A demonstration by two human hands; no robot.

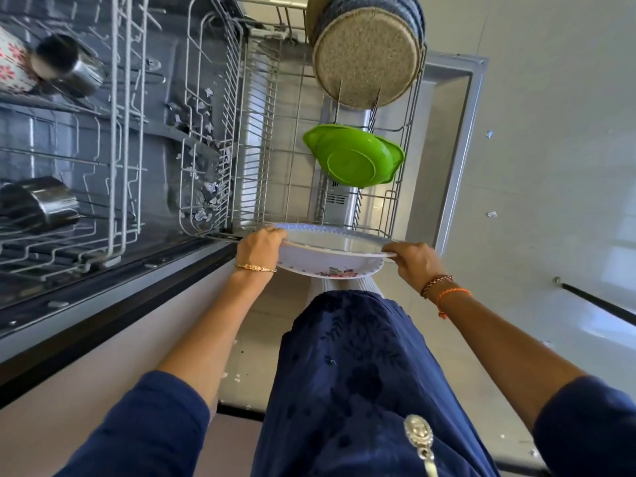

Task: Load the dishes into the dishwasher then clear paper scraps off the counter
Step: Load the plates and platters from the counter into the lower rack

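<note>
My left hand [262,245] and right hand [414,261] gripping opposite rims of white floral plate [327,259], near edge of lower rack [237,187], green bowl [354,158] racked beyond

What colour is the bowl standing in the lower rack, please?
Bright green bowl, clearest in the head view.

Floral cup [13,65] cut off left.

We see a white floral-rimmed plastic plate [330,258] held near-flat at the front edge of the grey wire lower rack [261,139]; green plastic bowl [352,154] racked on edge.
</note>
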